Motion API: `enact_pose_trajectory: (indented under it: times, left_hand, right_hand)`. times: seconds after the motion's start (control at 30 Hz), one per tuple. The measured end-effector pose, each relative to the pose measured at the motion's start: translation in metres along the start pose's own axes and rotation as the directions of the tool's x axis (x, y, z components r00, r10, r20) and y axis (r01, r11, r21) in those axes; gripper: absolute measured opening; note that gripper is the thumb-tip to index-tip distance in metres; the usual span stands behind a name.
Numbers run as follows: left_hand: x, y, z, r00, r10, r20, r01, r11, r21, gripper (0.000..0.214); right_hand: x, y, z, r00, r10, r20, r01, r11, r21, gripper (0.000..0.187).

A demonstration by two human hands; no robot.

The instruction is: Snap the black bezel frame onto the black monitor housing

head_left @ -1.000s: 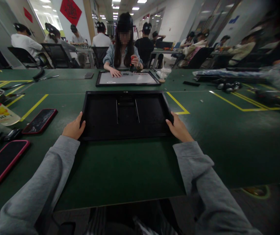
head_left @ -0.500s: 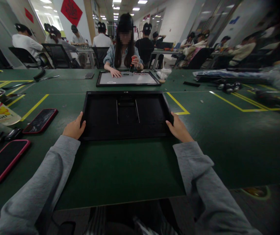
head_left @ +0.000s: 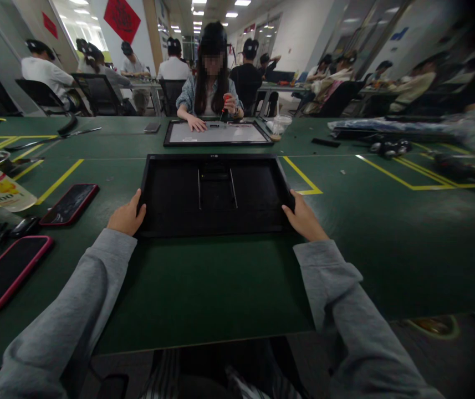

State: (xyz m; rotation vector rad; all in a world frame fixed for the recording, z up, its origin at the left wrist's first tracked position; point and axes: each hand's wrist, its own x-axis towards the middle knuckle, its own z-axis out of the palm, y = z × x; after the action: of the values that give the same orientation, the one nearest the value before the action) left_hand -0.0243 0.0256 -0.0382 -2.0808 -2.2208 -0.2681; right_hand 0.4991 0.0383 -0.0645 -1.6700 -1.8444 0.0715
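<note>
A black monitor housing (head_left: 170, 194) with a raised rim lies in front of me, its hollow inside facing up. Two thin metal strips run down its middle, and a small light logo marks the far rim. My left hand (head_left: 128, 215) grips the left side, thumb over the rim. On the opposite side my right hand (head_left: 304, 216) holds the rim the same way. The fingers beneath the edges are hidden on both hands. Whether the housing rests fully on the green table (head_left: 212, 293) I cannot tell.
Across the table a person works with a red-handled screwdriver (head_left: 226, 102) over a display panel (head_left: 220, 133). Two phones, one a red-cased phone (head_left: 8, 277), and a bottle (head_left: 2, 188) lie at left. A plastic cup (head_left: 281, 123) stands beyond; wrapped parts (head_left: 387, 127) lie far right.
</note>
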Motion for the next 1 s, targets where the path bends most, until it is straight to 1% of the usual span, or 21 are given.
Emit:
enact_pose_trajectory:
  times: [0.3, 0.5, 0.8, 1.0]
  left_hand:
    - [-0.0011, 0.0021, -0.0031, 1.0, -0.004, 0.009, 0.004, 1.0, -0.008, 0.065]
    - [-0.0011, 0.003, -0.0045, 1.0, -0.01, 0.03, 0.01, 1.0, 0.003, 0.066]
    - [-0.0014, 0.0025, -0.0038, 1.0, -0.011, 0.021, 0.011, 1.0, 0.003, 0.066]
    - [-0.0013, 0.0022, -0.0032, 1.0, -0.013, 0.013, 0.013, 1.0, -0.004, 0.066]
  right_hand:
    - [-0.0006, 0.0016, 0.0012, 1.0, -0.022, -0.005, 0.022, 1.0, 0.004, 0.066]
    - [-0.0007, 0.0016, 0.0012, 1.0, -0.012, -0.003, 0.012, 1.0, 0.005, 0.066]
    - [0.0001, 0.0056, 0.0041, 1.0, -0.027, -0.011, 0.027, 1.0, -0.007, 0.066]
    - [-0.0003, 0.0056, 0.0034, 1.0, -0.013, -0.007, 0.013, 1.0, -0.001, 0.065]
